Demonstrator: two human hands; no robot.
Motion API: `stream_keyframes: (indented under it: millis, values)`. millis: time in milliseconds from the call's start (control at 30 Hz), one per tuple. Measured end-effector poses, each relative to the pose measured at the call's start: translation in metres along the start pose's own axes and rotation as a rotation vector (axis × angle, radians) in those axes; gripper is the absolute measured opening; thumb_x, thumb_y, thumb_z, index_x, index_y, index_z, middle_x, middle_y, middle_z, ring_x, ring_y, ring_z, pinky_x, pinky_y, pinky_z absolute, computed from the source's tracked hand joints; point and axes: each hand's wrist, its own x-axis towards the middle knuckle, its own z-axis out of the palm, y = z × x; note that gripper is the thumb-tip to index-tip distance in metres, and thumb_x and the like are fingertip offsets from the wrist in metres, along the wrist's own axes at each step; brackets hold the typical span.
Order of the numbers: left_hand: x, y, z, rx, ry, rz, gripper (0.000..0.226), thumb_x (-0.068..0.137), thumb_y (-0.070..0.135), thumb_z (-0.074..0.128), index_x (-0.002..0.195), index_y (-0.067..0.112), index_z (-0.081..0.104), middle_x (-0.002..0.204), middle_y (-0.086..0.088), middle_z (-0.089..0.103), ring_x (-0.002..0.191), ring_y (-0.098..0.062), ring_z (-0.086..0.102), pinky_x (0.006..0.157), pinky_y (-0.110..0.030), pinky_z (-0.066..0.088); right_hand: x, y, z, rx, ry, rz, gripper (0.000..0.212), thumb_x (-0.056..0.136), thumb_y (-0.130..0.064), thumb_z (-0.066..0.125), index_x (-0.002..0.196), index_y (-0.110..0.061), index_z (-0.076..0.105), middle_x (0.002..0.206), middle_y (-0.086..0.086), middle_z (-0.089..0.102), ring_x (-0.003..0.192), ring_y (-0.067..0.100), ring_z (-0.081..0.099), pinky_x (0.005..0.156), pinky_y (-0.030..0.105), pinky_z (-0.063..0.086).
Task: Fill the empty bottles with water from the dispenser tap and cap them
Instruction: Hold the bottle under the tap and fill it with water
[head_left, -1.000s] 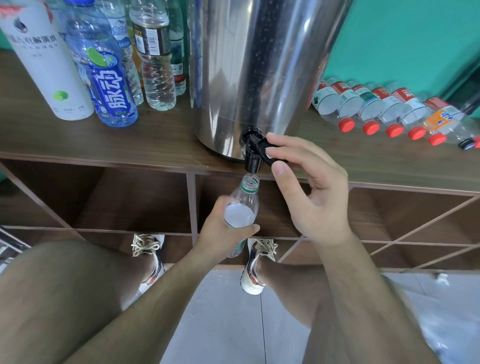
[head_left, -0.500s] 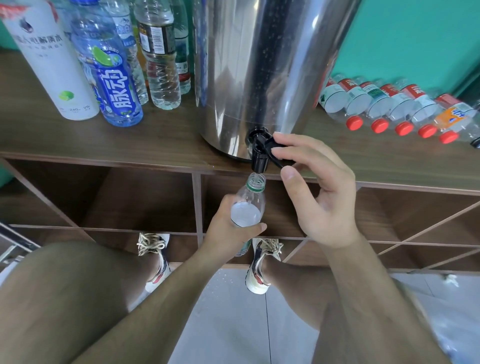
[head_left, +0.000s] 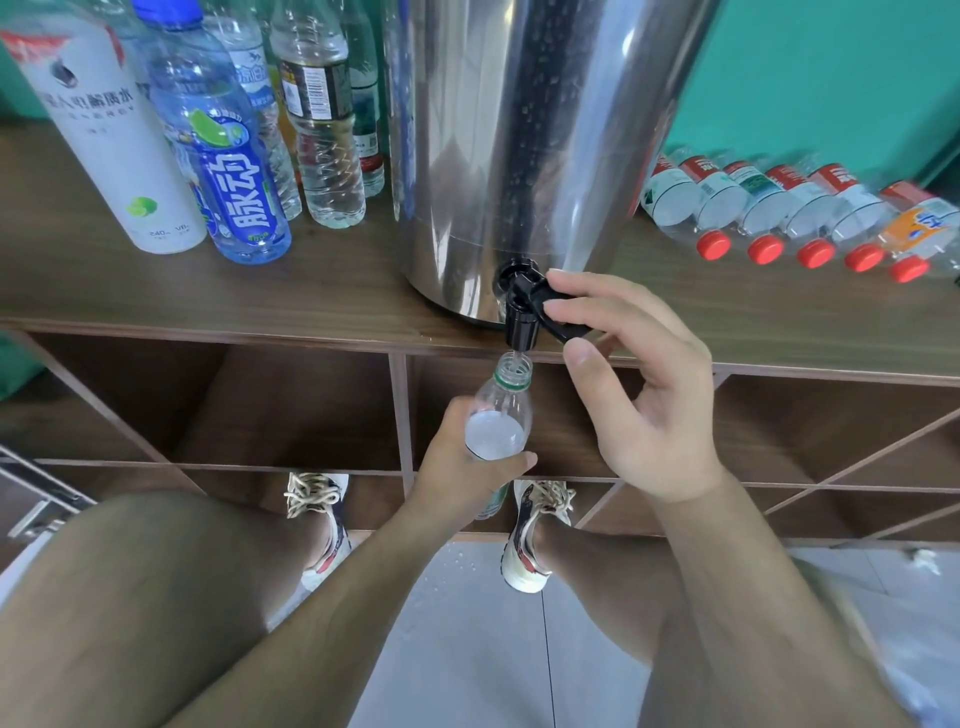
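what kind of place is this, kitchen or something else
Probably an indoor room set up as a makeshift bottle-filling spot, not clearly a kitchen: a steel water dispenser stands on a wooden cubby shelf against a teal wall, with red-capped bottles lying in a row beside it.

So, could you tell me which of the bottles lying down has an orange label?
The bottle at the right end of the row; the others' labels are red and white.

Dispenser (head_left: 524, 156): polished metal, droplet-flecked. Tap (head_left: 522, 317): black plastic. Bottle (head_left: 501, 415): clear plastic. Desk (head_left: 260, 296): matt wood grain.
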Motion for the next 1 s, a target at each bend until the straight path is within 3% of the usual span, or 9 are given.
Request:
stream_keyframes:
  millis: [333, 533, 767, 1000]
  values:
    - [-0.001, 0.005, -0.003, 0.014, -0.011, -0.010, 0.063, 0.075, 0.028, 0.091, 0.115, 0.042, 0.045, 0.112, 0.015, 0.057, 0.107, -0.007, 0.059, 0.076, -0.017, 0.048, 0.001, 0.000, 0.002, -0.003, 0.004, -0.012, 0.020, 0.095, 0.001, 0.059, 0.111, 0.001, 0.072, 0.129, 0.015, 0.068, 0.117, 0.016, 0.066, 0.076, 0.030, 0.055]
    - [-0.002, 0.007, -0.004, 0.010, -0.002, -0.014, 0.064, 0.073, 0.029, 0.092, 0.115, 0.043, 0.046, 0.111, 0.015, 0.059, 0.107, -0.008, 0.060, 0.082, -0.023, 0.051, 0.001, 0.000, 0.000, -0.011, 0.000, -0.009, 0.021, 0.095, 0.001, 0.059, 0.111, 0.002, 0.072, 0.128, 0.016, 0.068, 0.114, 0.017, 0.066, 0.078, 0.040, 0.055]
    - [-0.003, 0.016, -0.007, 0.009, -0.006, 0.020, 0.066, 0.073, 0.031, 0.092, 0.121, 0.040, 0.048, 0.114, 0.014, 0.061, 0.110, -0.008, 0.061, 0.093, -0.033, 0.054, 0.002, -0.001, -0.002, -0.017, -0.010, 0.000, 0.019, 0.096, 0.000, 0.060, 0.110, 0.000, 0.074, 0.128, 0.013, 0.069, 0.114, 0.015, 0.066, 0.071, 0.038, 0.054]
    - [0.000, 0.025, -0.011, 0.081, -0.030, 0.030, 0.073, 0.068, 0.038, 0.094, 0.123, 0.047, 0.046, 0.116, 0.020, 0.059, 0.112, -0.007, 0.060, 0.088, -0.026, 0.052, 0.003, -0.001, -0.004, -0.018, -0.023, -0.011, 0.019, 0.097, -0.001, 0.061, 0.110, 0.000, 0.074, 0.127, 0.012, 0.069, 0.116, 0.017, 0.067, 0.070, 0.035, 0.055]
